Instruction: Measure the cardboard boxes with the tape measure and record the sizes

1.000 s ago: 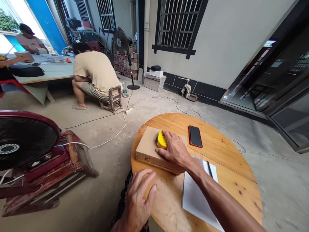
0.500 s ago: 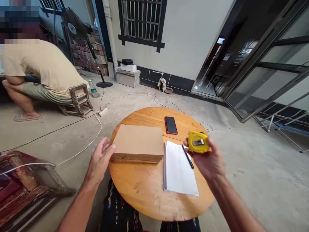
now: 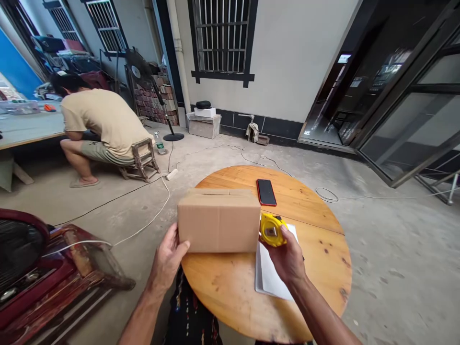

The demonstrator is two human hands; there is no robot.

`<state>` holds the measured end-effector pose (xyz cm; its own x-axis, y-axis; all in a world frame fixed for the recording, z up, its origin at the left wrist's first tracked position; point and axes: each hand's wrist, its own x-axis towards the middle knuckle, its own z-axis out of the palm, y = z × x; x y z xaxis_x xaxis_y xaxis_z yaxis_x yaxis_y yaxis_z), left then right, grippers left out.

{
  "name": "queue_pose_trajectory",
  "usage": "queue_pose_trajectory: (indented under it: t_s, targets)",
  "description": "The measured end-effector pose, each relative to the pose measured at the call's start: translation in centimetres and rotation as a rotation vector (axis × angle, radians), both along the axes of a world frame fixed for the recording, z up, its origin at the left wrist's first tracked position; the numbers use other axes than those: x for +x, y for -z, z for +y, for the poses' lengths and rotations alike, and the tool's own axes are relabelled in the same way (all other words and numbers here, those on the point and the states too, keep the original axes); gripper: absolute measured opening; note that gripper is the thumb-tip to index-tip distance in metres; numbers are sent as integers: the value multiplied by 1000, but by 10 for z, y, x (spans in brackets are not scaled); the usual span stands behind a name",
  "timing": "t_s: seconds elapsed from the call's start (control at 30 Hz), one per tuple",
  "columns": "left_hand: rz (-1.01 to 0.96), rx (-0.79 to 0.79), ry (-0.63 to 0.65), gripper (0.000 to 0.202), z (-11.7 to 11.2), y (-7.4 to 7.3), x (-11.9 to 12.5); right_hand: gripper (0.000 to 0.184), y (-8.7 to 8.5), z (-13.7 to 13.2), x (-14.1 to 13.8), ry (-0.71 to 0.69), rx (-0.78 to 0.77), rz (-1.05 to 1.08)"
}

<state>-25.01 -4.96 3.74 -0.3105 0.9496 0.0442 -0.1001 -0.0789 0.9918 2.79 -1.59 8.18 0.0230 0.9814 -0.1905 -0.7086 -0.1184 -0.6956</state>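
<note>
A brown cardboard box (image 3: pixel 219 229) stands on the round wooden table (image 3: pixel 323 287), a broad side facing me and a seam showing on top. My left hand (image 3: pixel 170 251) grips its lower left corner, thumb on the front and the fingers round the side, partly hidden. In my right hand (image 3: pixel 285 256) is a yellow tape measure (image 3: pixel 272 231), held close by the box's right side. No blade can be seen pulled out. Under that hand lies white paper (image 3: pixel 273 280), partly covered. The pen is mostly hidden.
A phone (image 3: pixel 266 192) lies at the table's far side. To the left, a red appliance (image 3: pixel 21 268) rests beside a worn wooden stool (image 3: pixel 86 258). Cables (image 3: pixel 151 223) cross the floor. Farther back, a person (image 3: pixel 104 120) sits on a small chair near a standing fan (image 3: pixel 140 72).
The box has been turned up so a side faces me. My left hand has taken hold of its corner. My right hand has brought the tape measure left, beside the box. The view has shifted left.
</note>
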Motion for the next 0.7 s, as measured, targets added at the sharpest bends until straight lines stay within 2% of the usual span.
queue_pose_trajectory:
  t_s: [0.1,0.2,0.33,0.47,0.57,0.63,0.7]
  targets:
    - [-33,-29,-47,67,-17,16,9,28,14,-17,2,14,-42,18]
    - [-33,-35,-125,65,-24,28,19,30,22,-27,-1,39,-73,8]
    - [67,-56,-239,53,-22,38,22,31,19,-31,-7,2,-67,21]
    - [127,-82,-233,46,-21,47,17,35,13,-38,-5,-39,-20,5]
    - [232,-79,-326,62,-35,42,14,40,10,-50,8,-52,69,-81]
    - [376,-34,-480,69,-54,26,15,50,7,-62,21,-106,131,-166]
    - [470,-32,-587,57,-76,2,22,64,1,-76,32,-205,171,-261]
